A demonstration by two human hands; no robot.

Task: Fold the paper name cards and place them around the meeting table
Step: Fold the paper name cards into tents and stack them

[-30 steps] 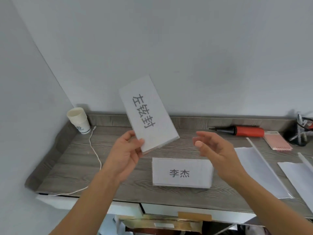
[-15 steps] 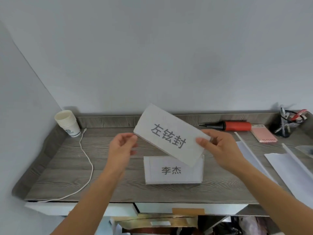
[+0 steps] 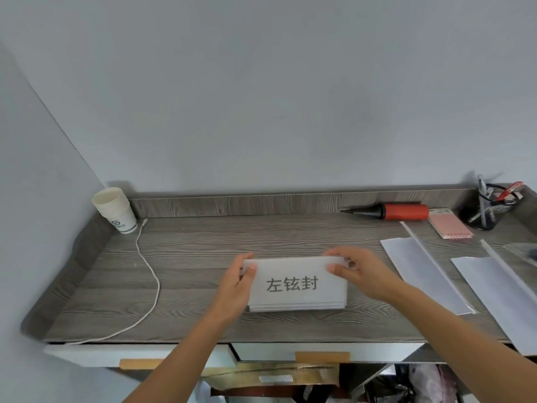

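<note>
A folded white name card with three printed characters lies at the middle of the grey wooden desk, print facing me. It covers the other name card; only thin paper edges show beneath its bottom edge. My left hand pinches the card's upper left corner. My right hand pinches its upper right corner. Both hands hold the card down on the stack.
A stack of paper cups stands at the back left, with a white cable trailing to the front edge. A red and black pump, pink notepad and pen holder sit back right. White paper sheets lie on the right.
The card was held up in my left hand, then taken by both hands, turned level and lowered onto the other name card, which it now hides.
</note>
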